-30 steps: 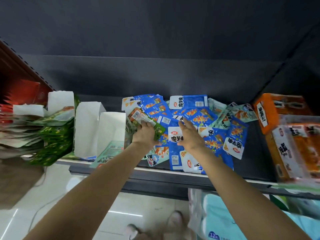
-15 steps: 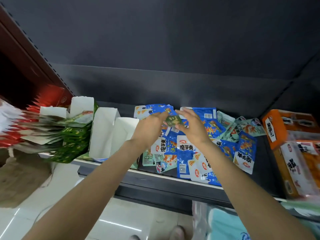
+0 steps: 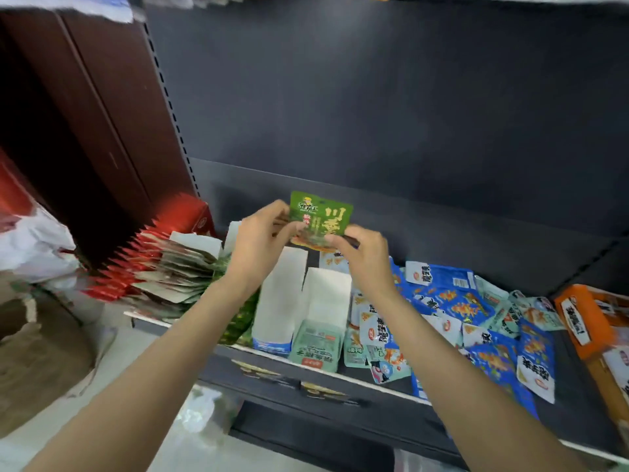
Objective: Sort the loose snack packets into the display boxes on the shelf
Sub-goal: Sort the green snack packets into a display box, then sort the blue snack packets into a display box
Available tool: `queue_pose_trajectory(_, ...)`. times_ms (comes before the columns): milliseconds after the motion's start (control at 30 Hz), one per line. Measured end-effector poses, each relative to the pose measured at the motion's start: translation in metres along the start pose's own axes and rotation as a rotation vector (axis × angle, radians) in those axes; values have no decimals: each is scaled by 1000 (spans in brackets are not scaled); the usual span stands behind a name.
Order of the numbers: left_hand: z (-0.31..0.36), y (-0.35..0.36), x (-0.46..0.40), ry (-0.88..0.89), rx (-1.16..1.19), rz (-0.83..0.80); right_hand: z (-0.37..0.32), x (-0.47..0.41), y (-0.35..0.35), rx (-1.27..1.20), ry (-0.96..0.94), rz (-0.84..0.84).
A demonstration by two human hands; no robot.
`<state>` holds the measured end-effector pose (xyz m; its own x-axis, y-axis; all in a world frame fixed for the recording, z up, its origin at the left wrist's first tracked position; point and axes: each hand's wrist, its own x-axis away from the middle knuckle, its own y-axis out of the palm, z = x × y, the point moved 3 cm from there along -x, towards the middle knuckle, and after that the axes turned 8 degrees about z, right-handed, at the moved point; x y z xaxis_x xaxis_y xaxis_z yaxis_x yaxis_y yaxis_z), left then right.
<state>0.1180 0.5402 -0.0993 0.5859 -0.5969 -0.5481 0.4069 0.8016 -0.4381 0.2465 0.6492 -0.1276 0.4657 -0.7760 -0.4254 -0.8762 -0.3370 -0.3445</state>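
Note:
I hold a green snack packet (image 3: 323, 218) upright above the shelf. My left hand (image 3: 262, 240) pinches its left edge and my right hand (image 3: 362, 255) pinches its lower right corner. Below my hands stand two white display boxes (image 3: 282, 298), open at the top; the right one (image 3: 323, 301) has a pale green packet at its front. A pile of loose blue and pale green packets (image 3: 459, 311) lies on the shelf (image 3: 340, 396) to the right of the boxes. Left of the boxes, green packets (image 3: 238, 318) stand in a row.
Red and pale packets (image 3: 153, 270) fan out at the shelf's left end beside a red box (image 3: 190, 212). An orange display box (image 3: 592, 321) sits at the far right. A cardboard box (image 3: 37, 356) is on the floor to the left. The dark back panel rises behind.
Both hands rose from the pile with the green packet, which is now upright and facing me between them. The view swung up and left.

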Motion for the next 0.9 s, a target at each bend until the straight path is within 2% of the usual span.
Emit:
queue_pose_trajectory(167,-50,-68,-13,25,-16,-12,-34,7,79,-54,39,-5)
queue_pose_trajectory(300,-78,-97,-21,57,-10,-62,-35,18,126,45,78,-51)
queue_pose_trajectory(400,-91,-102,-22,222,-107,-183,-23,26,144,108,195,-83)
queue_pose_trajectory(467,-99,-98,-20,286,-246,-314,-22,32,146,148,219,-65)
queue_pose_trajectory(567,-104,-85,-16,357,-478,-480,-30,37,142,218,156,-56)
queue_pose_trajectory(667,-101,-76,-13,400,-627,-563,-32,36,138,305,165,-181)
queue_pose_trajectory(800,-93,-68,-10,377,-637,-638,-36,34,124,295,231,-353)
queue_pose_trajectory(900,-73,-54,-5,342,-553,-598,-32,37,96,253,277,-277)
